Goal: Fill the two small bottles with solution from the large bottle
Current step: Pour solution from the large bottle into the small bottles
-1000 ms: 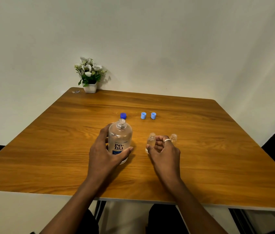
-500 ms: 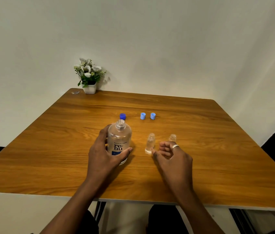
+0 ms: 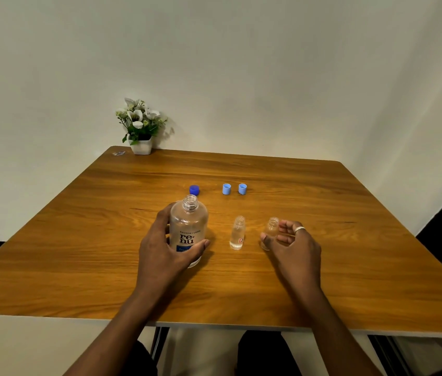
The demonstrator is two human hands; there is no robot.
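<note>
The large clear bottle (image 3: 188,229) with a "re-nu" label stands uncapped on the wooden table (image 3: 350,240); my left hand (image 3: 160,253) grips its body from the left. The left small bottle (image 3: 237,233) stands free and uncapped, with clear liquid in it. My right hand (image 3: 294,249) is at the right small bottle (image 3: 272,226): the thumb lies in front of its lower part and the loosely curved fingers sit just to its right. I cannot tell how much liquid that bottle holds.
A dark blue cap (image 3: 194,189) lies behind the large bottle, and two light blue caps (image 3: 226,189) (image 3: 242,188) lie side by side further right. A potted white flower (image 3: 140,126) stands at the table's far left corner.
My right hand let go of the left small bottle and moved right to the other small bottle. My left hand stays on the large bottle.
</note>
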